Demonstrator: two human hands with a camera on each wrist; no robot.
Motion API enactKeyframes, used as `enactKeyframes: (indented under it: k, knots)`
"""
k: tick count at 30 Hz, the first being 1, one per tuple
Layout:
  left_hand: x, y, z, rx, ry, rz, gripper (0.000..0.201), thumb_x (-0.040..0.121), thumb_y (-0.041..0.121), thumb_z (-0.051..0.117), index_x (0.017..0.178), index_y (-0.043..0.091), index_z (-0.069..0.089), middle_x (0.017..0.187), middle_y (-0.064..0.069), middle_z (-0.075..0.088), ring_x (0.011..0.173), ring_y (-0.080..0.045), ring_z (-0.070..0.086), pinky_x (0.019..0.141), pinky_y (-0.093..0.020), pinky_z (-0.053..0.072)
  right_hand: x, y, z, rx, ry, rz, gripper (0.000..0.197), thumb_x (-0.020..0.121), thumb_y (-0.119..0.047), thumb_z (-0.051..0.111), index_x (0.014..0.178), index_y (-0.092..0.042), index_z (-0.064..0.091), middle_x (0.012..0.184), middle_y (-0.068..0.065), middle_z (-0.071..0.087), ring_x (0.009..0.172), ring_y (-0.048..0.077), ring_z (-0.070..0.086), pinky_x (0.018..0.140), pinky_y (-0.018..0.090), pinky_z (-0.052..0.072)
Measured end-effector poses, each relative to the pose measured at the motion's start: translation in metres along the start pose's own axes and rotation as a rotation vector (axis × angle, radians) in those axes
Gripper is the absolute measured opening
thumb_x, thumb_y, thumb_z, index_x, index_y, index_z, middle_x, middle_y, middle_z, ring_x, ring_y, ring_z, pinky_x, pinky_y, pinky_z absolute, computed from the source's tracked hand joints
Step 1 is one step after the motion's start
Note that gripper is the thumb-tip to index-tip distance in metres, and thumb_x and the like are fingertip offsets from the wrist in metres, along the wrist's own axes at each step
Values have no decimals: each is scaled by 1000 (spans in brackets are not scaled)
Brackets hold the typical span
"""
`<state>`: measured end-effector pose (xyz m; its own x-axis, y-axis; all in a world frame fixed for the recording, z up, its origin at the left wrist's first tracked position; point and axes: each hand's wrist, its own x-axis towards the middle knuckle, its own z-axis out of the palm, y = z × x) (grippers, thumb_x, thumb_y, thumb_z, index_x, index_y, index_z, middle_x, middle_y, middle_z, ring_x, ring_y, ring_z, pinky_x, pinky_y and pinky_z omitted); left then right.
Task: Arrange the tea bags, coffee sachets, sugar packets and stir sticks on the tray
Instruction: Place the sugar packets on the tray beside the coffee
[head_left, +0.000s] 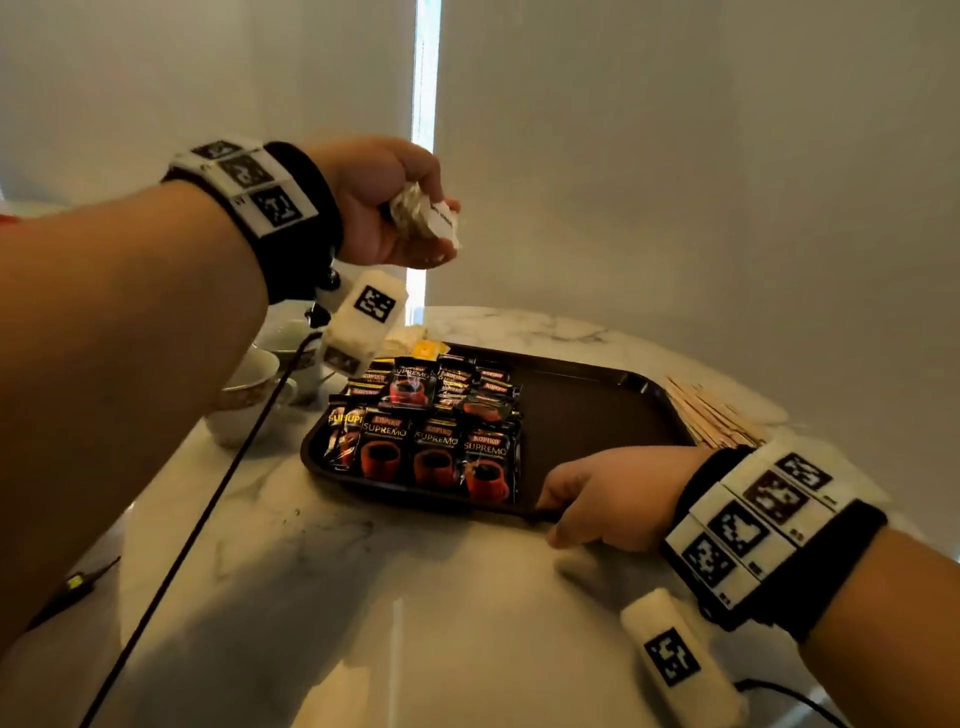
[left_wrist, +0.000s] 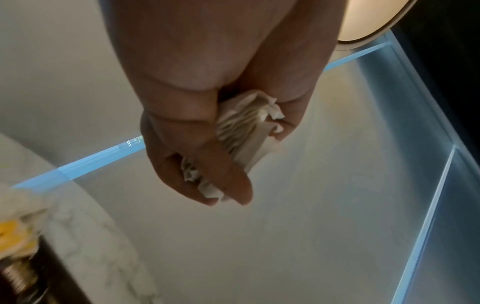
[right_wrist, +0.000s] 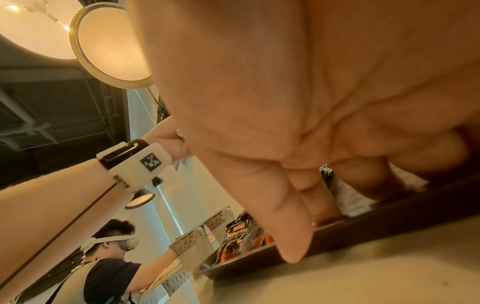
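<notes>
We see the marble table (head_left: 363, 597) filling the lower half of the head view, with a dark brown tray (head_left: 587, 410) lying on it. The tray's left half is covered by rows of black coffee sachets (head_left: 431, 431) printed with red cups; its right half is bare. Just beyond the tray's right edge, on the table, lies a fan of pale wooden stir sticks (head_left: 711, 415). To the tray's left stand white patterned cups (head_left: 244, 395), partly hidden behind our left forearm and its wrist unit, whose black cable (head_left: 208, 514) runs across the table. At the tray's far left corner we make out a small heap of pale packets with a yellow tag (head_left: 423, 347), too blurred to name.

Our right hand (head_left: 608, 499) grips the tray's near rim, fingers curled over the edge and thumb on the table side. Our left hand (head_left: 379, 202) is raised well above the table, fingers and thumb closed round a crumpled bundle of white sugar packets (left_wrist: 246, 135), whose folded edges poke out between thumb and fingers. In the right wrist view another person wearing a headset (right_wrist: 109, 244) stands beside the table.
</notes>
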<state>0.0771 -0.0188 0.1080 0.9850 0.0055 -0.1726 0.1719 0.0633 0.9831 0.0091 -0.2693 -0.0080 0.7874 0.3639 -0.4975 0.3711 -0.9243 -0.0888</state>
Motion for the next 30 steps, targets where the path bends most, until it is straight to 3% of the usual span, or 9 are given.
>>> enactKeyframes:
  k: [6, 12, 15, 18, 22, 24, 26, 28, 30]
  knots:
    - [15, 44, -3, 32, 38, 54, 17, 95, 11, 45, 101, 4, 60, 105, -14, 55, 90, -31, 62, 59, -30, 61, -6, -13, 1, -23, -33, 10, 38, 97, -41, 60, 133, -32, 54, 112, -7, 58, 101, 12, 54, 85, 27, 42]
    - [34, 78, 30, -210, 12, 212, 12, 95, 8, 47, 103, 4, 54, 103, -12, 48, 90, -29, 53, 67, -34, 61, -11, -16, -3, -33, -87, -14, 47, 97, -42, 59, 142, -34, 47, 135, -3, 56, 121, 17, 53, 93, 29, 43]
    - [35, 51, 63, -365, -59, 262, 11, 93, 5, 49, 101, 2, 57, 98, -14, 50, 87, -30, 54, 68, -37, 61, -15, -8, -5, 7, -92, -21, 44, 98, -42, 58, 140, -39, 49, 133, -7, 57, 119, 13, 54, 85, 24, 40]
    - [32, -1, 83, -488, -150, 214, 16, 92, 4, 49, 101, 2, 61, 95, -15, 56, 83, -29, 60, 65, -36, 62, -19, 4, -8, 59, -151, -12, 44, 98, -39, 58, 141, -41, 49, 134, -8, 57, 119, 12, 54, 93, 26, 44]
    - [29, -64, 74, -632, -148, 122, 24, 88, 2, 48, 110, -4, 56, 107, -20, 56, 89, -33, 65, 70, -37, 63, -24, 14, -17, 66, -239, 10, 35, 99, -38, 56, 133, -42, 57, 127, -13, 61, 113, 7, 56, 92, 24, 43]
    - [25, -81, 66, -653, -141, 80, 35, 87, 1, 48, 121, -5, 54, 114, -23, 57, 94, -36, 67, 67, -35, 62, -26, 23, -29, 72, -214, 13, 29, 97, -45, 57, 125, -40, 63, 124, -16, 64, 114, 6, 57, 98, 26, 43]
    - [19, -92, 61, -626, -139, 54, 39, 88, 1, 49, 126, -4, 55, 119, -27, 59, 95, -38, 68, 63, -34, 62, -20, 34, -45, 260, -33, -2, 28, 93, -49, 60, 117, -37, 68, 113, -14, 68, 107, 9, 62, 98, 33, 49]
    - [9, -99, 60, -575, -167, 61, 35, 89, 1, 52, 123, -1, 61, 119, -27, 62, 94, -38, 69, 63, -35, 63, -6, 42, -61, 774, 252, -81, 38, 85, -46, 64, 111, -19, 68, 99, -1, 70, 90, 18, 64, 77, 31, 51]
    - [0, -105, 60, -531, -219, 104, 30, 83, 2, 57, 112, 3, 66, 110, -23, 66, 88, -34, 71, 63, -35, 63, 10, 36, -75, 1174, 374, -194, 54, 70, -51, 66, 105, -11, 63, 86, 8, 65, 73, 20, 60, 61, 30, 42]
